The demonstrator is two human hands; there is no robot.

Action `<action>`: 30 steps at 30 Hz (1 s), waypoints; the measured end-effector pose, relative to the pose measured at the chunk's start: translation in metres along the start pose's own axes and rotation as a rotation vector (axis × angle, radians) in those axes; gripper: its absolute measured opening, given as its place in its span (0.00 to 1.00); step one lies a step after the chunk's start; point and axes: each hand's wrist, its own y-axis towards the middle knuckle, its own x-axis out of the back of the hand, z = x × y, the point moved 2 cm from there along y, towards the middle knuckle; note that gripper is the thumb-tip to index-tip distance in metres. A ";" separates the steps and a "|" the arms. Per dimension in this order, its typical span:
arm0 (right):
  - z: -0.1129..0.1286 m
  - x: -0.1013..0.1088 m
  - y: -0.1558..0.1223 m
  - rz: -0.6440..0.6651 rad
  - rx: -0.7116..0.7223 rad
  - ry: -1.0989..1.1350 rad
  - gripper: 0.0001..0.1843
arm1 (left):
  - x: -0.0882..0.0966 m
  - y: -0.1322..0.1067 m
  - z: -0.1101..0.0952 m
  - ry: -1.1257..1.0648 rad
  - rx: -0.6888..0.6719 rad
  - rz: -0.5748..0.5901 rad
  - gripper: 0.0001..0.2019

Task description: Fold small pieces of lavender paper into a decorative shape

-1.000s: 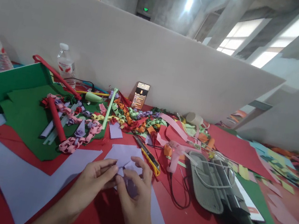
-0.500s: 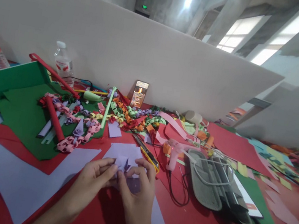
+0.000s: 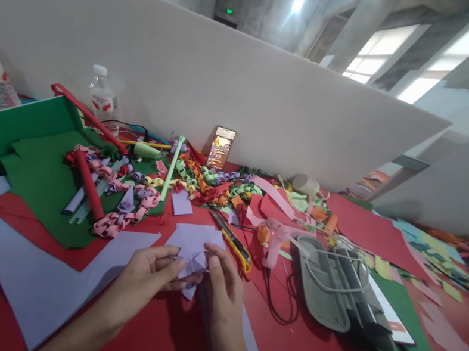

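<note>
Between my two hands is a small folded piece of purple paper (image 3: pixel 195 262), with creased, pointed flaps. My left hand (image 3: pixel 152 273) pinches its left side between thumb and fingers. On the right side, my right hand (image 3: pixel 222 282) has its thumb and index fingertip at the paper's upper edge. A flat purple sheet (image 3: pixel 197 234) lies on the red table just behind the folded piece, and another purple strip (image 3: pixel 249 335) shows beside my right wrist. The yellow utility knife (image 3: pixel 236 248) rests a little beyond my right fingertips.
A pink glue gun (image 3: pixel 274 246) with a black cord and an open grey case (image 3: pixel 318 293) lie to the right. Paper chains (image 3: pixel 150 203) and green sheets (image 3: pixel 46 185) cover the left. A lit phone (image 3: pixel 220 149) leans on the white partition (image 3: pixel 215 81).
The folded purple paper has turned in my hands, and a point now hangs below my fingers. My right fingers have drawn closer together. The view has shifted slightly.
</note>
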 end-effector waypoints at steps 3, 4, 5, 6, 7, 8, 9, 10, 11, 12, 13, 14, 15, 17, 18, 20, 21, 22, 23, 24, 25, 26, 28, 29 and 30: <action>-0.005 -0.003 0.003 0.046 -0.078 0.123 0.17 | 0.000 0.000 -0.002 0.077 -0.046 0.059 0.21; -0.005 -0.004 0.004 0.061 -0.090 0.150 0.17 | 0.000 0.000 -0.003 0.091 -0.059 0.075 0.21; -0.006 -0.005 0.004 0.079 -0.095 0.166 0.16 | 0.000 0.000 -0.003 0.100 -0.068 0.086 0.20; -0.005 -0.006 0.004 0.097 -0.094 0.170 0.16 | 0.000 0.000 -0.004 0.104 -0.076 0.093 0.20; -0.005 -0.007 0.004 0.111 -0.090 0.166 0.16 | 0.000 0.000 -0.004 0.105 -0.077 0.097 0.20; -0.004 -0.008 0.004 0.118 -0.084 0.160 0.16 | 0.001 0.000 -0.003 0.103 -0.075 0.096 0.20; -0.003 -0.008 0.004 0.118 -0.078 0.152 0.16 | 0.001 0.000 -0.002 0.100 -0.068 0.090 0.21; -0.002 -0.008 0.004 0.113 -0.074 0.144 0.16 | 0.002 0.000 -0.002 0.095 -0.058 0.081 0.21; -0.001 -0.008 0.004 0.105 -0.071 0.139 0.16 | 0.003 0.000 -0.001 0.089 -0.047 0.067 0.22; -0.001 -0.008 0.004 0.099 -0.072 0.134 0.17 | 0.004 0.000 0.000 0.083 -0.036 0.051 0.23; 0.000 -0.007 0.004 0.094 -0.072 0.129 0.17 | 0.004 0.000 0.001 0.079 -0.026 0.033 0.24; 0.000 -0.007 0.004 0.093 -0.073 0.124 0.17 | 0.004 0.001 0.001 0.078 -0.020 0.018 0.24; 0.000 -0.007 0.004 0.094 -0.074 0.119 0.18 | 0.005 0.001 0.001 0.081 -0.016 0.007 0.24; -0.001 -0.007 0.004 0.097 -0.080 0.111 0.19 | 0.005 0.002 0.001 0.093 -0.020 -0.003 0.23; -0.001 -0.007 0.004 0.097 -0.083 0.107 0.19 | 0.005 0.002 0.001 0.103 -0.027 -0.001 0.23; -0.002 -0.007 0.004 0.094 -0.079 0.094 0.19 | 0.005 0.002 0.002 0.129 -0.042 0.005 0.21; -0.002 -0.007 0.004 0.097 -0.075 0.084 0.19 | 0.006 0.002 0.002 0.144 -0.051 0.002 0.20; -0.003 -0.007 0.003 0.106 -0.070 0.072 0.19 | 0.006 0.002 0.002 0.160 -0.060 -0.005 0.19; -0.003 -0.007 0.003 0.118 -0.067 0.057 0.18 | 0.007 0.002 0.003 0.175 -0.068 -0.017 0.19; -0.003 -0.008 0.003 0.129 -0.066 0.043 0.18 | 0.007 0.001 0.003 0.190 -0.077 -0.029 0.18; -0.003 -0.008 0.002 0.135 -0.069 0.029 0.18 | 0.008 0.000 0.002 0.205 -0.083 -0.037 0.18; -0.003 -0.008 0.002 0.133 -0.072 0.017 0.18 | 0.007 0.000 0.002 0.219 -0.087 -0.036 0.18; -0.003 -0.007 0.001 0.123 -0.081 0.002 0.18 | 0.007 -0.002 0.000 0.245 -0.094 -0.013 0.17; -0.004 -0.007 0.001 0.117 -0.085 -0.004 0.19 | 0.006 -0.002 0.000 0.255 -0.098 0.001 0.16; -0.004 -0.007 0.001 0.114 -0.087 -0.010 0.19 | 0.006 -0.002 -0.001 0.259 -0.102 0.012 0.16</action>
